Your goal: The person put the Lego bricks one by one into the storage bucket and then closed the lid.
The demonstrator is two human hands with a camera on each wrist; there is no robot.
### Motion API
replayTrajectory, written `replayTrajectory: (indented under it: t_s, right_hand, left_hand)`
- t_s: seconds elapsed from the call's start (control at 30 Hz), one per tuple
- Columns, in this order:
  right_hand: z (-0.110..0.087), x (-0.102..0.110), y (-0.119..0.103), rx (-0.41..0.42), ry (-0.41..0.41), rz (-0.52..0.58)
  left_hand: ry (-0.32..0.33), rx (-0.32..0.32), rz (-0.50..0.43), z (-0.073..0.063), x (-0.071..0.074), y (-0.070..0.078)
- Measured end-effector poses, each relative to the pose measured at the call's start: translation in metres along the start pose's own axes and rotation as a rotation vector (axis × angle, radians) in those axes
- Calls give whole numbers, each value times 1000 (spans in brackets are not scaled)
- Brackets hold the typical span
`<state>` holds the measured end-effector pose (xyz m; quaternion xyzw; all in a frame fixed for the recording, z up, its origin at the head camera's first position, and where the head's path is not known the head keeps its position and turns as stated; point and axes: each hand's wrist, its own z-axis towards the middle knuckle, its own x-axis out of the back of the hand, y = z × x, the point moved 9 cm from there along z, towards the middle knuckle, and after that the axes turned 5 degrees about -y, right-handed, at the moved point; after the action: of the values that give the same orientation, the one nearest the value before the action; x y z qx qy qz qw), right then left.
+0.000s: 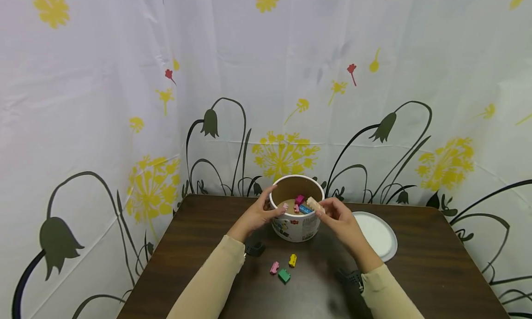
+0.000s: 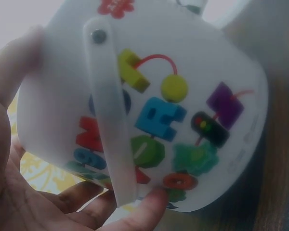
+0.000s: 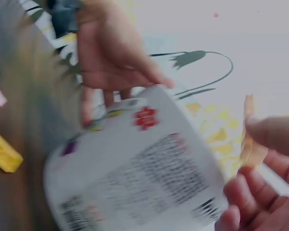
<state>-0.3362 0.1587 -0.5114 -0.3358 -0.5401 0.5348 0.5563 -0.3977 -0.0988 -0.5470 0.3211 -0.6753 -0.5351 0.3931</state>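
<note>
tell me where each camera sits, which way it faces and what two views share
Head: worn on the head, facing forward and down at the round white tub on the dark brown table; cream sleeves, left hand and right hand show.
Left wrist: on that wrist, facing the tub's printed wall and translucent white strap; left hand shows.
Right wrist: on that wrist, facing the tub; both hands show.
Shared: head and right wrist both show the small yellow block.

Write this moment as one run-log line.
left hand: grips bucket | right hand: pinches cream block near bucket | table: pink block, green block, yellow block, lid
</note>
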Motion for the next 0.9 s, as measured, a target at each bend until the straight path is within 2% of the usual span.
replayTrajectory:
  t_s: [0.17,0.4,0.6,0.9]
  right_hand:
    - [30,11,-11,-86,21,-58]
    - [64,-1,-6,-147,-99,-12]
    - [70,-10,-10,-159,-159,-98]
    - [68,-13,-11,-169,-134,-154]
  left_hand:
    - [-8,5,-25,0,-1,-1]
    - [-7,10,-23,1,0,-2]
    - [-7,15,-21,-1,1,0]
    - [-13,26,-39,-1,-2,0]
